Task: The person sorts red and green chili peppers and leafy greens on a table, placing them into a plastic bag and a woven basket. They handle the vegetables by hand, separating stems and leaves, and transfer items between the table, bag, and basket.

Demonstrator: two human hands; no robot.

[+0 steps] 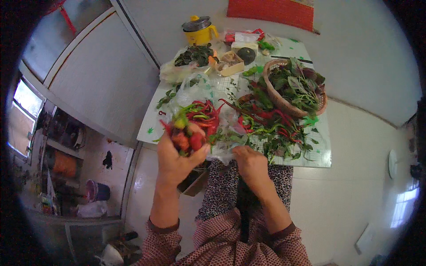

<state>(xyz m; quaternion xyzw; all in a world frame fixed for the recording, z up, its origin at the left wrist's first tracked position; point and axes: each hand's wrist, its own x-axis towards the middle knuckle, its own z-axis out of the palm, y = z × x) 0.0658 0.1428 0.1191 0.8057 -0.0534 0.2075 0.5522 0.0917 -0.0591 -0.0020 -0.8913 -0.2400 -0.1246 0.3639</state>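
Note:
Several red and green peppers (183, 141) are gripped in my left hand (176, 163), just over the table's near edge; motion blurs them. My right hand (251, 163) pinches the near rim of a clear plastic bag (223, 153) between thumb and fingers. Behind my left hand, long red and green chili peppers (204, 114) lie in a heap on the plastic. To the right of the bag spreads a loose pile of leafy stems and chilies (276, 129). What lies under the bag's folds is hard to make out.
A wicker basket (271, 88) of leafy greens (296, 81) leans at the table's right. Farther back are a yellow lidded pot (199, 35), a dark green squash (246, 55), a small box (231, 69) and bagged dark greens (194, 56). A white cabinet door (103, 66) stands left of the table (322, 151).

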